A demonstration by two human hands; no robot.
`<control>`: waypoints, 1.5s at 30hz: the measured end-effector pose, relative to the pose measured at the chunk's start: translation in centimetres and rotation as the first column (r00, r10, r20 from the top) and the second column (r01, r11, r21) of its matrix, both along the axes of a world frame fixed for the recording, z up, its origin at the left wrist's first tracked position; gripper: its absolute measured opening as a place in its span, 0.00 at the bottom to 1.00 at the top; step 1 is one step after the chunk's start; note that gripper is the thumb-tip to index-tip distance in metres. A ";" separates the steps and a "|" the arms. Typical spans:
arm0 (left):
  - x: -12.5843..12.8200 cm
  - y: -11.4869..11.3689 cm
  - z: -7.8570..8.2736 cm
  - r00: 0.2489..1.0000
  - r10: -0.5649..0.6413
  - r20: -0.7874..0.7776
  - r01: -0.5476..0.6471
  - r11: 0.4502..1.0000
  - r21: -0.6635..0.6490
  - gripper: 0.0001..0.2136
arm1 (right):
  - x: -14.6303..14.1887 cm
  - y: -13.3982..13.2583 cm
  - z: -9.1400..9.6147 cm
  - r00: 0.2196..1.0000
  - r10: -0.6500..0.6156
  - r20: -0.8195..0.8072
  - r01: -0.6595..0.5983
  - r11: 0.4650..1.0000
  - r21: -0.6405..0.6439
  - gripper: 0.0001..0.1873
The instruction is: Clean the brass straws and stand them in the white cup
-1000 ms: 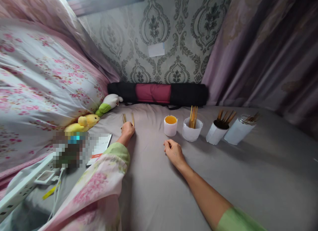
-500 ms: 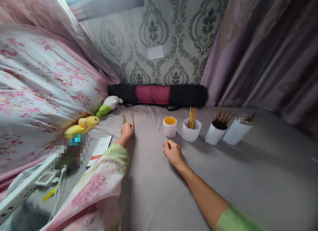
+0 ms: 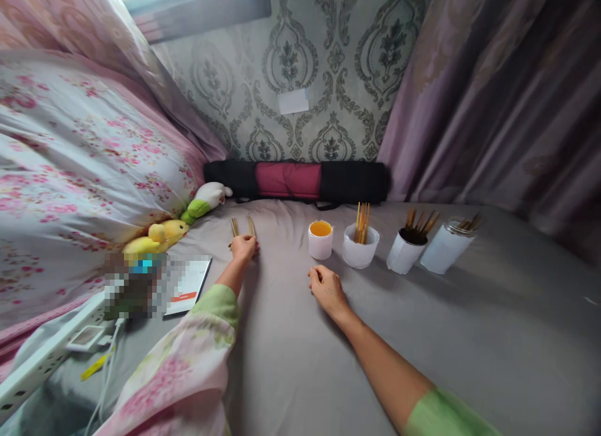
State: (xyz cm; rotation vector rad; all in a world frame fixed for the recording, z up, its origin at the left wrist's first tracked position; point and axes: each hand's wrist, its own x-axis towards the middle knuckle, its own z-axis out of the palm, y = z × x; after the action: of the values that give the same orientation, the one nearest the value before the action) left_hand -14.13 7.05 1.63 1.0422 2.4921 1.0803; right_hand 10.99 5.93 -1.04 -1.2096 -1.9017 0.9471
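Note:
My left hand (image 3: 243, 246) reaches out over the grey sheet, its fingers bent around the near ends of thin brown sticks (image 3: 235, 226). These sticks lie in two small groups, and my fingertips hide their lower parts. Loosely curled, my right hand (image 3: 327, 289) rests on the sheet with no object visible in it. Just beyond it is a white-wrapped cup (image 3: 320, 245) with an orange-yellow inside. To its right stands a wider whitish cup (image 3: 360, 254) holding several upright sticks (image 3: 362, 224).
Farther right are a white-wrapped dark can (image 3: 404, 254) and a wrapped glass jar (image 3: 444, 251), both with sticks. A black and maroon roll bag (image 3: 288, 179) lies along the wall. Plush toys (image 3: 169, 233), a tablet-like device (image 3: 190, 286) and a white power strip (image 3: 51, 348) lie left.
My left hand has shifted slightly to the right and turned, its fingers now over the right group of sticks. My right hand and the containers stay in place.

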 end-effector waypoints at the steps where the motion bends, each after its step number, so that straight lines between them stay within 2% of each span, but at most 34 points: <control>1: 0.4 0.0 -0.1 0.996 0.003 0.094 -0.008 0.998 0.060 0.12 | 0.0 0.0 0.0 1.000 0.001 0.000 -0.001 1.000 0.001 0.16; 5: 2.0 -0.5 -0.2 0.912 -0.015 0.410 -0.086 0.970 0.226 0.06 | 0.0 0.0 -0.1 1.000 0.005 -0.007 -0.005 1.000 0.006 0.16; 10: 4.0 -1.6 -0.1 0.763 -0.100 0.639 -0.168 0.923 0.345 0.02 | 0.0 0.1 -0.3 1.000 -0.003 -0.009 0.003 1.000 -0.005 0.16; 17: 6.7 -3.1 -0.2 0.601 -0.187 0.777 -0.214 0.899 0.382 0.04 | 0.1 0.1 -0.3 1.000 0.011 -0.024 -0.011 1.000 0.012 0.16; 22: 8.8 -4.3 -0.2 0.450 -0.297 0.842 -0.240 0.868 0.434 0.05 | 0.2 0.1 -0.2 0.997 0.033 -0.068 -0.034 0.999 -0.006 0.17; 24: 9.7 -4.9 -0.3 0.425 -0.333 0.842 -0.234 0.858 0.457 0.06 | 0.2 0.1 -0.2 0.995 0.037 -0.089 -0.039 0.999 -0.020 0.17; 28: 11.4 -6.0 -0.4 0.422 -0.367 0.829 -0.213 0.849 0.484 0.08 | 0.2 0.3 -0.3 0.988 0.058 -0.144 -0.067 0.996 -0.062 0.19; 33: 13.3 -7.5 -0.3 0.474 -0.399 0.785 -0.151 0.842 0.518 0.14 | 0.5 0.4 -0.1 0.964 0.087 -0.251 -0.127 0.981 -0.148 0.19; 40: 15.4 -8.8 -0.3 0.613 -0.448 0.650 0.003 0.824 0.566 0.17 | 1.3 0.4 1.7 0.936 0.147 -0.319 -0.221 0.953 -0.209 0.20; 45: 16.3 -9.3 -0.4 0.719 -0.461 0.520 0.131 0.825 0.550 0.15 | 1.9 0.4 3.2 0.910 0.189 -0.368 -0.282 0.935 -0.217 0.19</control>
State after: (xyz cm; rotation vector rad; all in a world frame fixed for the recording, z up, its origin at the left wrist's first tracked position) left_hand 2.21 -2.24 1.22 0.9358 1.4730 1.6448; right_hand 12.93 6.38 2.18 -0.8910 -1.6997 1.4825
